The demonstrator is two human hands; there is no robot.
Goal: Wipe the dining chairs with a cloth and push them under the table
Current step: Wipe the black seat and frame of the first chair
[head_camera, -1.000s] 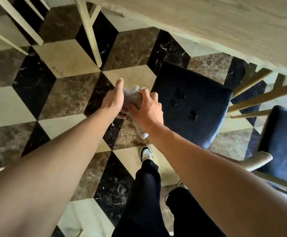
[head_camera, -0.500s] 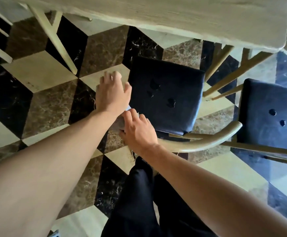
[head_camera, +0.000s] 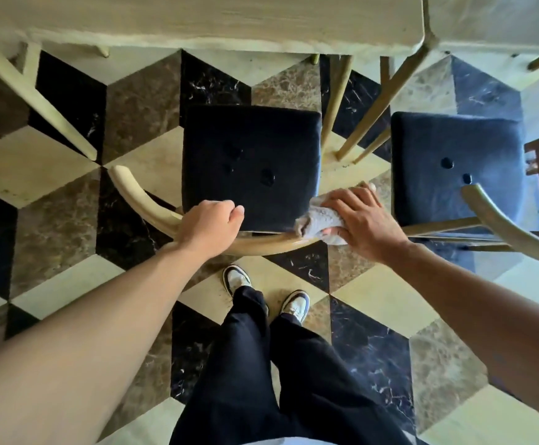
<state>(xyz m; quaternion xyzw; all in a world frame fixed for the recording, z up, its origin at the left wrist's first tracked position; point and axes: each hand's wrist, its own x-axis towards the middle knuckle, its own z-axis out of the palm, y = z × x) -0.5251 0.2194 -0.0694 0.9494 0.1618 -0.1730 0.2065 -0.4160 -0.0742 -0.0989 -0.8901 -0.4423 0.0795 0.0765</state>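
Fingers of the left hand are curled over the curved wooden backrest of the middle chair, gripping it near the centre of the rail. Right hand presses a grey cloth onto the right end of the same rail; its fingers lie fairly straight over the cloth, and the thumb is hidden, so cannot tell whether it pinches.

Changes vs half a second ago: both hands were bunched together at the left rear corner of the seat, with the cloth between them. Now they sit apart on the backrest, left at mid-rail, right at its right end. View has swung so the chair is centred and the whole arc of the rail shows.

Chair seat is a dark cushion with button tufts; its front edge is near the counter edge, not under it. Second chair with a matching dark cushion stands just to the right, and the edge of a third seat shows at far right. Pale wooden legs slant down between the two chairs.

Floor is marble tile in a cube pattern of black, brown and cream. Person's dark trousers and white sneakers are visible just behind the chair.
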